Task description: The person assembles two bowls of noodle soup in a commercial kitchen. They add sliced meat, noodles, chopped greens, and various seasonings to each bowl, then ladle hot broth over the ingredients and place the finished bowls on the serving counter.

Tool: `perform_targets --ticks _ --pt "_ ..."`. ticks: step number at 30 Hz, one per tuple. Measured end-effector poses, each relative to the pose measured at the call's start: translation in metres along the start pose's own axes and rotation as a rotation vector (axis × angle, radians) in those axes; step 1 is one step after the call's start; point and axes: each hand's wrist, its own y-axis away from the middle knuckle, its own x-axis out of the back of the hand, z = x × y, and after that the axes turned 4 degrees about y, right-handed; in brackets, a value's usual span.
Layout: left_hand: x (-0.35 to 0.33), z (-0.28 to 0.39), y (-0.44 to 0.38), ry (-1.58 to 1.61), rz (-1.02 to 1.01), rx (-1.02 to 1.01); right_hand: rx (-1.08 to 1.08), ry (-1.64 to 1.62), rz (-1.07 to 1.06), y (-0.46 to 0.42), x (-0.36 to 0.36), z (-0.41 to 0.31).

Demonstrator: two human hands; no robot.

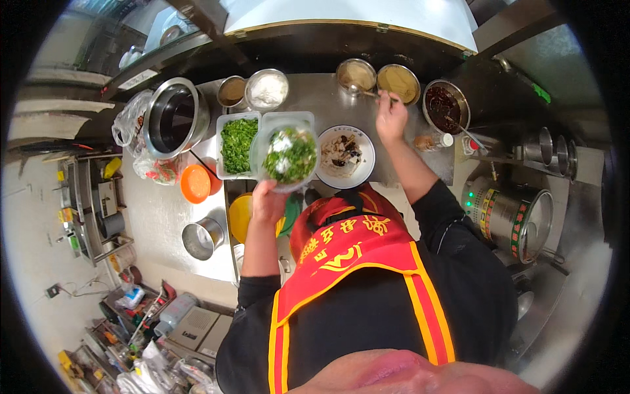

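Observation:
My left hand [269, 204] grips the near edge of a bowl [256, 153] that looks translucent. Chopped green herbs [299, 157] fill it, with two patches of white powder on top. My right hand [391, 117] pinches the handle of a metal spoon [355, 90]. The spoon's head is over a steel container of pale beige powder [355, 74]. Beside that stands a steel container of yellowish-brown powder [398, 81], just beyond my right fingers. Between my hands, a white bowl [368, 167] holds pale food with dark pieces.
A plastic tub of chopped greens [238, 145] adjoins the held bowl. White powder [267, 89] and brown powder [232, 91] stand behind. A large steel pot [197, 118] and orange bowl [196, 184] are left; dark red sauce [443, 106], a shaker jar [433, 142] and a steel cooker [512, 221] are right.

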Motion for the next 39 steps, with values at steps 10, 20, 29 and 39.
perform_targets --ticks 10,20,29,39 --pt "-0.05 -0.017 -0.135 -0.167 0.042 0.055 0.805 0.563 -0.28 -0.112 -0.059 0.056" --pt "-0.042 0.017 -0.175 -0.318 0.054 0.138 0.002 0.27 -0.272 -0.115 -0.07 0.072" --pt "-0.02 0.025 -0.191 -0.275 0.07 0.163 -0.208 0.132 -0.357 -0.117 -0.069 0.049" --pt "-0.031 0.024 -0.192 -0.269 0.128 0.12 -0.307 -0.172 -0.239 -0.115 -0.054 0.05"
